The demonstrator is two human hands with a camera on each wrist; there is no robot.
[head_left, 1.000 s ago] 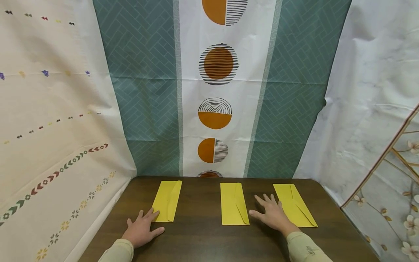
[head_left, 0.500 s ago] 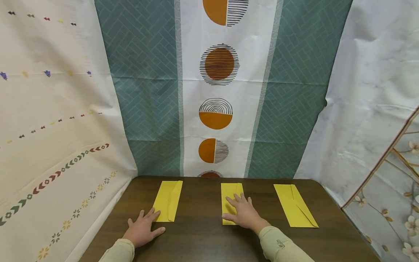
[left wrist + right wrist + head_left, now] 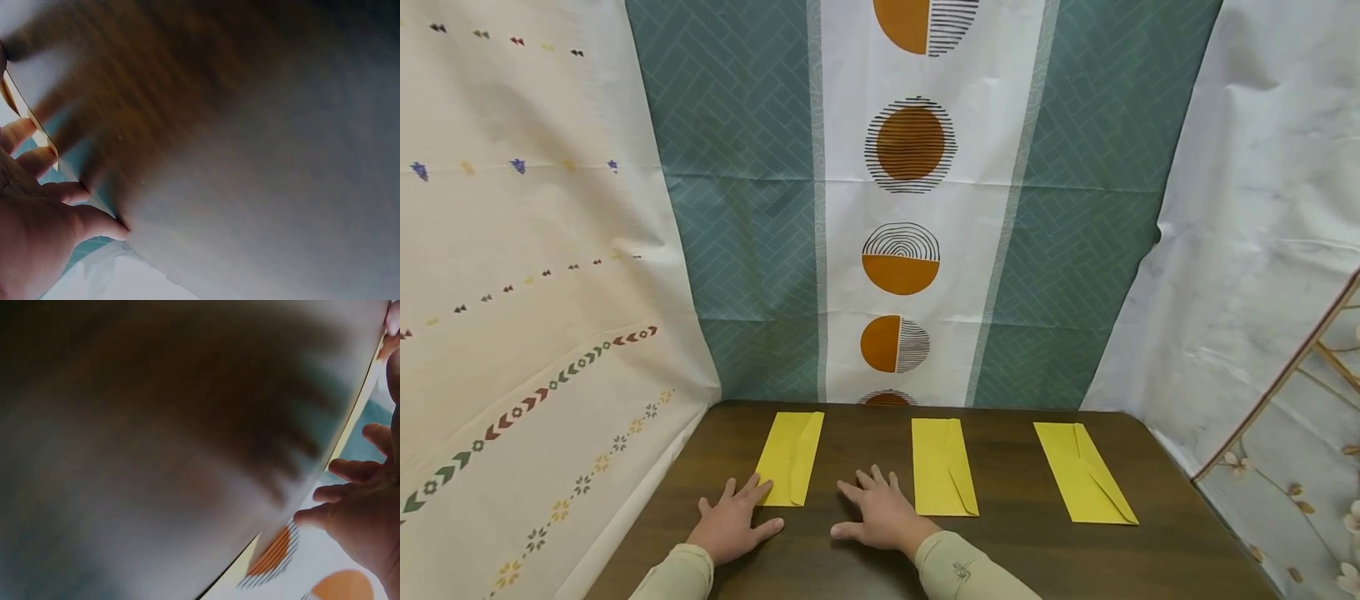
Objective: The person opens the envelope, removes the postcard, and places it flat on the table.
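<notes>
Three yellow envelopes lie apart in a row on the dark wooden table: a left envelope (image 3: 796,454), a middle envelope (image 3: 934,467) and a right envelope (image 3: 1081,473). My left hand (image 3: 730,525) has its fingers spread, with fingertips at the near left corner of the left envelope. In the left wrist view the left hand (image 3: 44,219) holds nothing, and its thumb and little finger stand apart. Between the left and middle envelopes, my right hand (image 3: 883,512) is spread palm down, holding nothing. The right wrist view shows the right hand (image 3: 369,506) slightly above the glossy tabletop.
The table (image 3: 850,567) ends at a green and white curtain (image 3: 745,250) behind. A cream patterned cloth (image 3: 535,375) hangs along the left, and a pale flowered cloth (image 3: 1240,292) along the right.
My right hand has swept left, from beside the right envelope across the middle one to the gap before the left one. The left hand and the envelopes have stayed in place.
</notes>
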